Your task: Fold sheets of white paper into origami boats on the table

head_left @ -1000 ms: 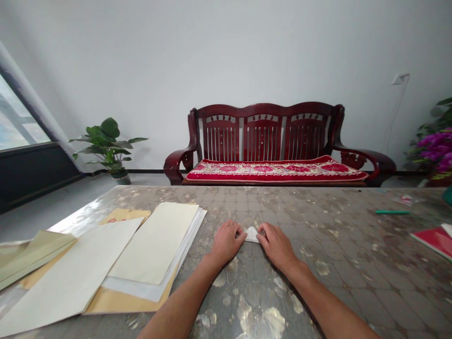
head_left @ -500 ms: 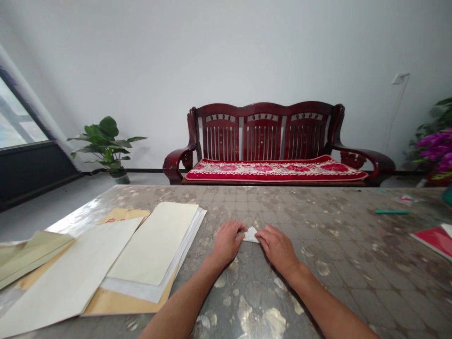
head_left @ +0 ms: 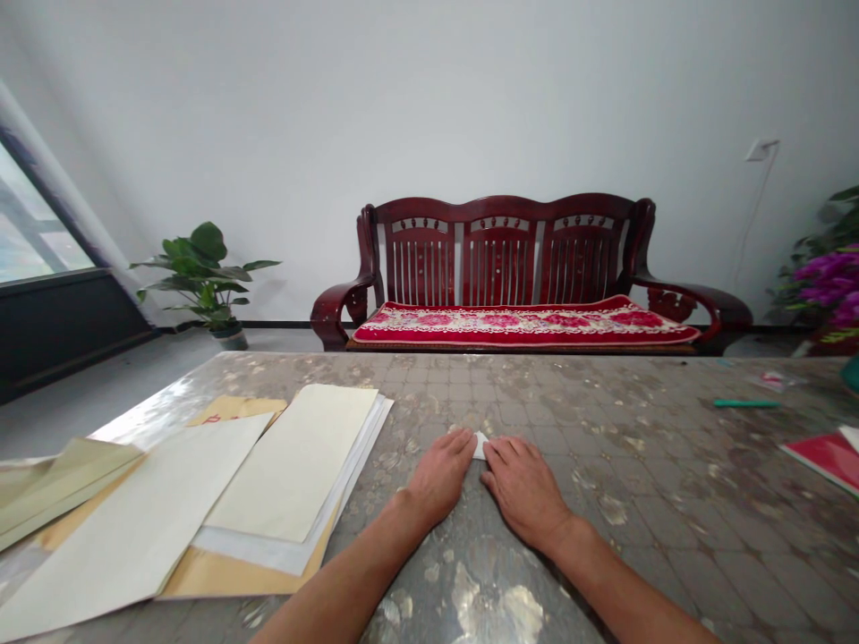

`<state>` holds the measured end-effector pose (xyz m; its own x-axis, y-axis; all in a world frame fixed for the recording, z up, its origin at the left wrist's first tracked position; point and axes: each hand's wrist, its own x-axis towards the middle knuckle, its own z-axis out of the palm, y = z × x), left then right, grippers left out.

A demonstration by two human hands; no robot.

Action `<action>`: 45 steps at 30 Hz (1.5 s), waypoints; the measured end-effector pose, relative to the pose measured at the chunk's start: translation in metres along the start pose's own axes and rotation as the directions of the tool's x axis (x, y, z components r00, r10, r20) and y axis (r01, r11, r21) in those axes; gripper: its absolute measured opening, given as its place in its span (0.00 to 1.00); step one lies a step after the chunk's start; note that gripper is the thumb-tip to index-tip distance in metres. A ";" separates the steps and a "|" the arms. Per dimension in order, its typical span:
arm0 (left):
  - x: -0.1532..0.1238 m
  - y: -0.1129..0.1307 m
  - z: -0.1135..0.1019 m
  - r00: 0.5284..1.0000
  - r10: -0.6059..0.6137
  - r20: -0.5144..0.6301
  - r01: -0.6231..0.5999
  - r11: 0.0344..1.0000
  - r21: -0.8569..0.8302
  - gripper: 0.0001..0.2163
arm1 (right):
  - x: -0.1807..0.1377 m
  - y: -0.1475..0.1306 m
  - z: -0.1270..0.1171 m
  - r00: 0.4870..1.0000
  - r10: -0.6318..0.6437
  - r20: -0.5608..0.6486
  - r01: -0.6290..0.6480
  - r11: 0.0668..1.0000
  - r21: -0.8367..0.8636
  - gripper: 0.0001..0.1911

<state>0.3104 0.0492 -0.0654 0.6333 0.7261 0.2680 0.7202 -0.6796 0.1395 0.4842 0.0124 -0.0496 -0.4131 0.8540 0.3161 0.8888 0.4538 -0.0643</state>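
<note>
A small piece of white folded paper (head_left: 480, 444) lies on the patterned tabletop between my two hands, only its middle strip and peak showing. My left hand (head_left: 446, 470) holds down its left side, fingers close together and slightly curled. From the other side my right hand (head_left: 523, 483) grips the right part of the paper, its fingers together over the edge and the thumb tucked lower. Both sets of fingertips cover the paper's outer corners, so its full shape is hidden.
Left of my arms lie cream and white paper sheets (head_left: 295, 465) on brown envelopes (head_left: 228, 572). A green pen (head_left: 744, 403) and a red booklet (head_left: 822, 461) rest at the right. Beyond the table's far edge stands a wooden bench (head_left: 500, 259); a potted plant (head_left: 208, 273) is back left.
Both hands have come closer together and flattened over the folded paper, covering more of it. Their fingertips pinched its two corners before. The other things have stayed put.
</note>
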 end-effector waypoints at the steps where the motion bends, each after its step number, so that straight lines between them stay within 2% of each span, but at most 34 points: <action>1: -0.003 -0.001 0.002 1.000 0.012 0.006 -0.012 1.000 0.022 0.20 | 0.000 0.000 0.002 1.000 0.011 0.003 -0.011 1.000 0.003 0.17; 7: -0.014 -0.002 0.001 0.997 0.070 0.030 -0.074 0.990 0.118 0.24 | 0.000 -0.004 0.006 0.984 0.116 0.138 -0.120 0.993 0.022 0.28; 10: -0.014 -0.002 -0.003 0.995 0.090 0.043 -0.096 0.985 0.144 0.24 | 0.001 -0.004 0.003 0.976 0.116 0.185 -0.121 0.993 0.015 0.30; 16: -0.016 0.000 -0.011 0.996 0.079 0.048 -0.085 0.986 0.145 0.23 | -0.003 0.001 0.004 0.982 0.097 0.161 -0.100 0.995 0.009 0.29; 20: -0.021 0.001 -0.016 0.996 0.068 0.061 -0.075 0.991 0.112 0.22 | -0.006 0.009 0.008 0.991 0.093 0.101 -0.092 0.996 -0.010 0.25; 24: -0.022 0.001 -0.017 0.997 0.043 0.063 -0.045 0.998 0.043 0.23 | -0.003 0.022 0.008 0.993 0.112 0.044 -0.112 0.994 0.000 0.18; 27: -0.021 0.000 -0.015 0.998 0.006 0.063 -0.005 1.000 -0.024 0.23 | 0.001 0.025 0.005 0.987 0.157 -0.024 -0.155 0.985 0.076 0.12; 31: -0.018 -0.005 -0.010 0.998 -0.068 -0.009 0.066 0.988 -0.136 0.26 | 0.004 0.018 0.001 0.970 0.234 -0.068 -0.217 0.957 0.193 0.04; 36: -0.017 -0.015 0.001 0.983 -0.114 -0.144 0.068 0.954 -0.293 0.27 | 0.002 0.010 -0.002 0.969 0.232 -0.082 -0.190 0.918 0.348 0.04; 39: -0.021 -0.020 0.004 0.974 -0.133 -0.184 0.053 0.921 -0.386 0.29 | 0.001 0.011 -0.001 0.967 0.236 -0.100 -0.170 0.883 0.438 0.07; 42: -0.024 -0.018 0.000 0.967 -0.157 -0.202 0.049 0.890 -0.454 0.28 | 0.002 0.014 0.002 0.955 0.284 -0.087 -0.203 0.838 0.507 0.09; 45: -0.024 -0.012 -0.009 0.960 -0.199 -0.198 0.081 0.871 -0.484 0.22 | 0.003 0.018 0.006 0.948 0.314 -0.059 -0.227 0.794 0.564 0.13</action>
<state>0.2839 0.0395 -0.0652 0.4086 0.8115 0.4177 0.5419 -0.5840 0.6044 0.4974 0.0244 -0.0554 -0.1007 0.9366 0.3357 0.6874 0.3094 -0.6571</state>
